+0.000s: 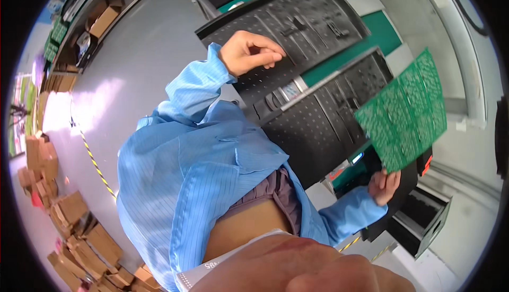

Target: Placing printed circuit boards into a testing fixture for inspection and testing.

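Observation:
Out at the right, my right hand (384,186) grips a large green circuit board panel (407,113) by its lower corner, fingers closed on the edge. The panel stands tilted up in the air, its sections divided by thin lines. My left hand (249,54) hovers over the near left part of a black perforated tray (260,24). Its thumb and forefinger are pressed together in a pinch, and anything between them is too small to make out. A second black perforated tray (313,146) lies between the two hands, partly behind the panel.
Green mat (331,69) shows between the trays, with a small silver-and-black device (286,93) there. A black open crate (424,212) stands at the lower right. Cardboard boxes (74,212) are piled on the floor at left, beyond a yellow-black floor line (95,162). Shelving (90,32) stands upper left.

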The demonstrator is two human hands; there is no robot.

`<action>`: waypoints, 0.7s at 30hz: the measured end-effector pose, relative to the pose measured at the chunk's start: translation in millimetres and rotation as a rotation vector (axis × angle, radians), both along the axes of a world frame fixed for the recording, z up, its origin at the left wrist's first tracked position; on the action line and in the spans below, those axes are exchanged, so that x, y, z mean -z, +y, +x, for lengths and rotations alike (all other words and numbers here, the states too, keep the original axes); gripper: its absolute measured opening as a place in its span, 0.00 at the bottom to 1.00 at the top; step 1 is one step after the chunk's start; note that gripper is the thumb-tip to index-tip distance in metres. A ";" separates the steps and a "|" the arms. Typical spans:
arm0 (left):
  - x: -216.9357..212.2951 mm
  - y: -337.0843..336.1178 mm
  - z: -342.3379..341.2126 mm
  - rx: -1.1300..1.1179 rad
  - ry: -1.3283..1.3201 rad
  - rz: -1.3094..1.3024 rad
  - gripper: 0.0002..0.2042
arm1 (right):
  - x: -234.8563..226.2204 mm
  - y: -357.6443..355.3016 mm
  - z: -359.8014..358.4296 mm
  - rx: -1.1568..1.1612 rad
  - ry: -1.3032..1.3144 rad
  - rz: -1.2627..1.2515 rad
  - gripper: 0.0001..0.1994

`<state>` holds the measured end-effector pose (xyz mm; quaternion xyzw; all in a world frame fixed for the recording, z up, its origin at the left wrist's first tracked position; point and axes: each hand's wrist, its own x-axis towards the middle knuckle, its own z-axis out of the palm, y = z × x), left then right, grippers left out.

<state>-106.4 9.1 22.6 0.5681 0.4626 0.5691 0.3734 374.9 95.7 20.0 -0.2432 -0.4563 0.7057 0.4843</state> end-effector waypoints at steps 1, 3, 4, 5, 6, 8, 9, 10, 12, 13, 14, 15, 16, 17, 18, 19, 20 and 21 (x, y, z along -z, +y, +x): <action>-0.7 -5.8 -11.8 -0.052 -0.047 0.023 0.06 | -11.6 -7.2 -16.2 -0.044 0.010 0.033 0.13; 0.3 -23.7 -38.6 -0.104 -0.108 0.046 0.06 | -36.9 -25.9 -56.8 -0.090 0.005 0.065 0.13; 1.0 -32.1 -52.7 -0.229 -0.179 0.065 0.06 | -49.7 -31.0 -89.6 -0.127 -0.032 0.014 0.13; 4.2 -39.3 -70.2 -0.349 -0.249 0.082 0.07 | -58.0 -34.0 -125.3 -0.159 -0.068 -0.037 0.13; 9.8 -46.3 -93.3 -0.423 -0.237 0.121 0.07 | -62.5 -32.7 -163.2 -0.196 -0.007 -0.090 0.13; 25.6 -58.2 -139.5 -0.481 -0.218 0.168 0.07 | -83.2 -35.1 -261.0 -0.223 -0.103 -0.153 0.01; 34.7 -66.8 -163.1 -0.561 -0.253 0.164 0.07 | -83.5 -29.7 -310.9 -0.210 -0.145 -0.112 0.01; 44.1 -81.5 -190.6 -0.642 -0.287 0.154 0.07 | -84.1 -22.7 -361.4 -0.272 -0.202 -0.124 0.05; 73.3 -113.4 -240.5 -0.737 -0.335 0.036 0.07 | -59.5 -10.3 -470.2 -0.283 -0.269 -0.193 0.07; 87.4 -130.7 -255.2 -0.782 -0.373 0.015 0.07 | -58.1 -18.0 -524.5 -0.219 -0.351 -0.220 0.07; 104.8 -152.4 -267.2 -0.809 -0.354 -0.040 0.07 | -56.5 -17.8 -573.9 -0.158 -0.435 -0.246 0.08; 119.7 -171.1 -278.1 -0.831 -0.326 -0.086 0.07 | -31.2 10.7 -609.8 -0.325 -0.532 -0.182 0.07; 133.4 -182.2 -285.3 -0.815 -0.340 -0.133 0.08 | 14.2 45.0 -651.2 -0.208 -0.509 -0.175 0.07; 156.6 -200.1 -295.2 -0.820 -0.322 -0.214 0.08 | 50.5 65.9 -689.2 -0.112 -0.485 -0.168 0.07; 171.1 -222.2 -296.8 -0.858 -0.361 -0.240 0.08 | 53.6 67.3 -719.0 -0.130 -0.485 -0.155 0.07; 183.3 -243.5 -298.7 -0.892 -0.399 -0.265 0.08 | 66.9 55.8 -756.4 -0.145 -0.555 -0.081 0.07; 186.4 -262.8 -300.9 -0.960 -0.420 -0.339 0.08 | 75.8 46.7 -776.7 -0.161 -0.626 -0.010 0.08; 201.1 -285.9 -306.0 -0.971 -0.437 -0.346 0.08 | 83.4 26.3 -788.5 -0.175 -0.693 0.068 0.08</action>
